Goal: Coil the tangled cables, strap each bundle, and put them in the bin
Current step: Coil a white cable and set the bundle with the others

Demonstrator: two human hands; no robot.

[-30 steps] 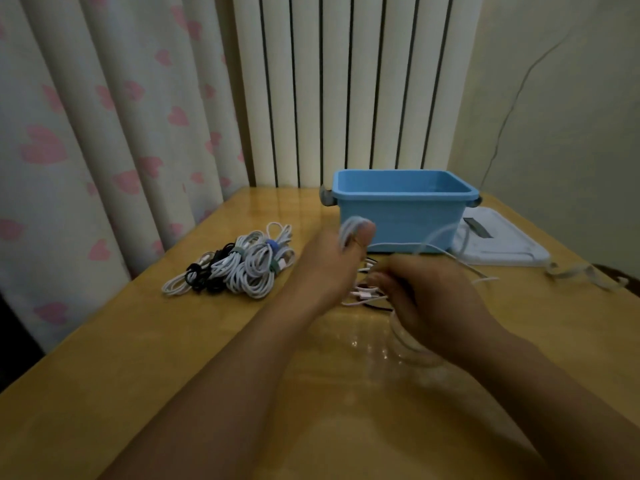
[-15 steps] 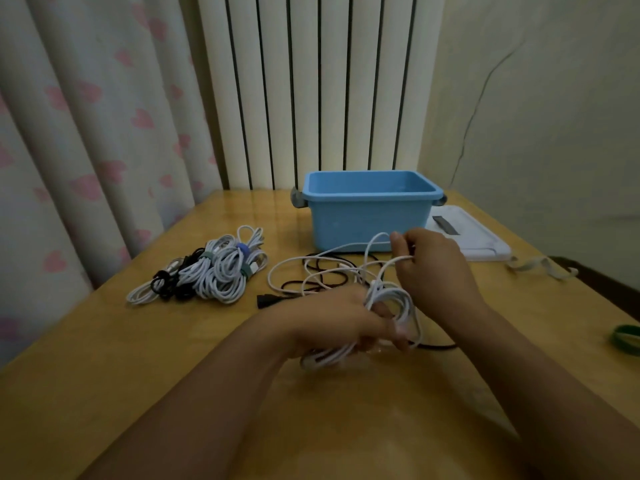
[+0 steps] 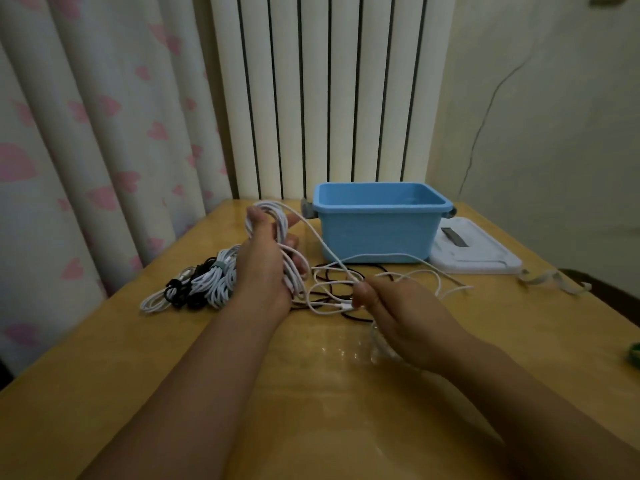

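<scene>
My left hand (image 3: 265, 259) is raised above the table with a white cable coil (image 3: 282, 237) looped round its palm and fingers. From the coil a loose white strand runs down and right to my right hand (image 3: 398, 313), which pinches it near the thumb. Slack white cable (image 3: 415, 268) and a tangled black cable (image 3: 332, 275) lie on the table between my hands and the blue bin (image 3: 377, 233). The bin stands open at the back of the table. A pile of strapped white and black bundles (image 3: 201, 282) lies left of my left hand.
A white lid (image 3: 474, 252) lies flat right of the bin. A pale strap (image 3: 550, 280) lies near the table's right edge, and a green strap (image 3: 632, 355) shows at the frame's far right. A curtain and radiator stand behind the wooden table (image 3: 311, 393).
My left hand has risen and moved left with the white coil round it. My right hand has dropped toward the table, drawing the loose strand out to the right.
</scene>
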